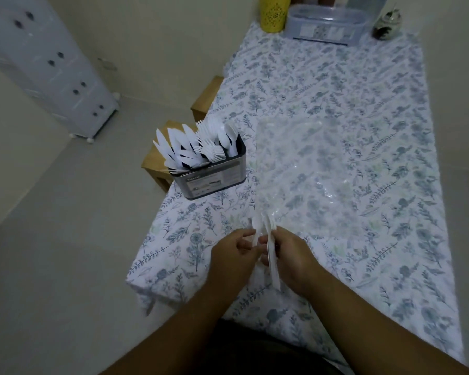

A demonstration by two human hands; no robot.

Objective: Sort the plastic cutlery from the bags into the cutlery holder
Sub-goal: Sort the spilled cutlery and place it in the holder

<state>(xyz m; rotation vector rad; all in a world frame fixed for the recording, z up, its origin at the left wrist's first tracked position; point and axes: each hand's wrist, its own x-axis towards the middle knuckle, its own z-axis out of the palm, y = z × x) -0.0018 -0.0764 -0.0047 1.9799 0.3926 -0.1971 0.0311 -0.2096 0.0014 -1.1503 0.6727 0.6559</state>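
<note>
Plastic cutlery (271, 255), a small white bunch, is clamped in the curled right hand (290, 255); the left hand (234, 255) pinches it from the other side, fingers half closed. A clear bag (309, 169) lies flat just beyond them. Left of it, the cutlery holder (214, 180) stands packed with knives, forks and spoons.

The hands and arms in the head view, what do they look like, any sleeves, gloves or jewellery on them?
Both arms are bare from the bottom edge of the picture to the wrists: no sleeves show. The left hand and the right hand wear no gloves, and no watch, bracelet or ring can be seen. The image is a little soft, so fine marks cannot be told.
</note>
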